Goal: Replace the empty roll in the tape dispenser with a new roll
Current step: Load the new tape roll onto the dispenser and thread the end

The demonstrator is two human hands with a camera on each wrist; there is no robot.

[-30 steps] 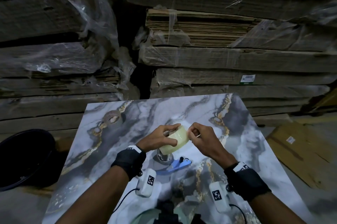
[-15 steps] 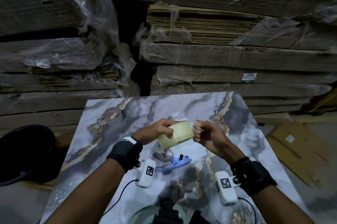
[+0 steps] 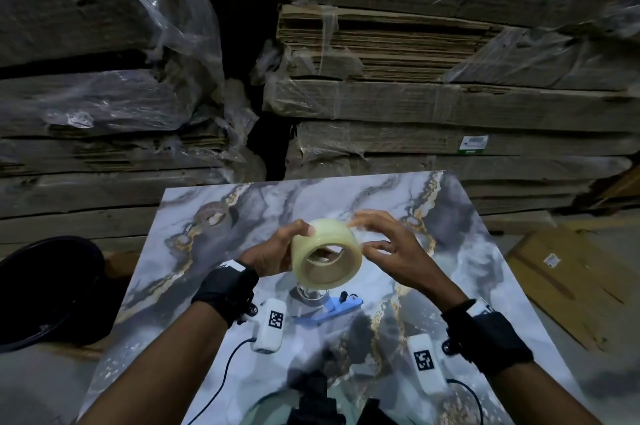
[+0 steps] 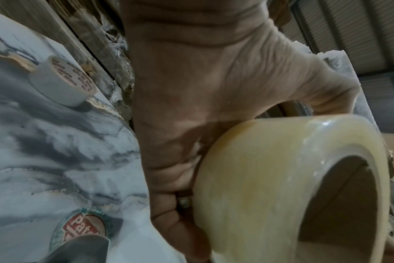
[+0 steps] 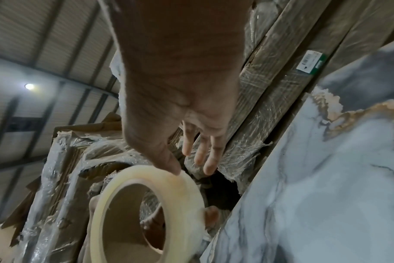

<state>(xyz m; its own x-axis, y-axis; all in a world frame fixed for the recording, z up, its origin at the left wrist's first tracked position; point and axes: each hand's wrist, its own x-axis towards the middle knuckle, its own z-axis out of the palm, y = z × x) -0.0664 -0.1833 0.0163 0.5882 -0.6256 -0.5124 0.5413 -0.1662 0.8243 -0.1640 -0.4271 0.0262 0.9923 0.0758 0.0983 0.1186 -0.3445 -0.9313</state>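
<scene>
My left hand point(image 3: 273, 251) grips a full roll of clear tape point(image 3: 325, 253) above the middle of the marble-patterned table point(image 3: 491, 289), its hole turned toward me. My right hand point(image 3: 388, 244) is beside the roll with fingers spread and straight, its thumb touching the roll's right rim point(image 5: 175, 170). Under the roll lies the tape dispenser point(image 3: 329, 308) with a blue handle and a metal front. An empty tape core point(image 3: 211, 215) with red print point(image 4: 63, 81) sits at the far left of the table. The left wrist view shows my palm point(image 4: 191, 115) wrapped against the roll point(image 4: 270, 178).
Stacks of flattened cardboard in plastic wrap point(image 3: 415, 95) rise right behind the table. A black tub point(image 3: 45, 289) stands on the floor at the left. A flat carton point(image 3: 571, 279) lies on the floor at the right.
My right hand has gone from a closed pinch at the roll's edge to spread fingers. The left hand has lifted the roll and turned its hole toward me.
</scene>
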